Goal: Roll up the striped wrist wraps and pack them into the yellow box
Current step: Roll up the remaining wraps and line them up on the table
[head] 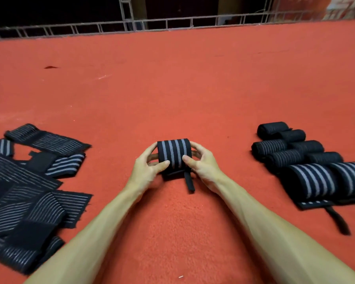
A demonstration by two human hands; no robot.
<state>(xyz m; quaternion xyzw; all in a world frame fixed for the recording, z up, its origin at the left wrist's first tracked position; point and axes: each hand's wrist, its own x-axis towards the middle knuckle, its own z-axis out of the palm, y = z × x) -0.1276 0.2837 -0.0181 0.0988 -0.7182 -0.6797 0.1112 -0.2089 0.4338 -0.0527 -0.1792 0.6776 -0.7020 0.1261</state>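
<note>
1. At the frame's centre, the black elastic wrist wrap with grey stripes point(174, 154), wound into a thick roll, rests on the red carpeted surface point(172, 89).
2. The left hand point(150, 167) and right hand point(203, 162) clasp its two ends, fingers curled behind and thumbs pressing the front.
3. Its narrow black loop strap point(189, 182) trails loose beneath. If a thumb lifts before the tail is fastened, the springy roll would probably unwind.
4. The heap of flat striped wraps point(29, 191) at lower left awaits rolling.
5. No yellow box is in view, so its contents cannot be told. The finished black rolls point(299, 156) lie unpacked on the carpet at right.
</note>
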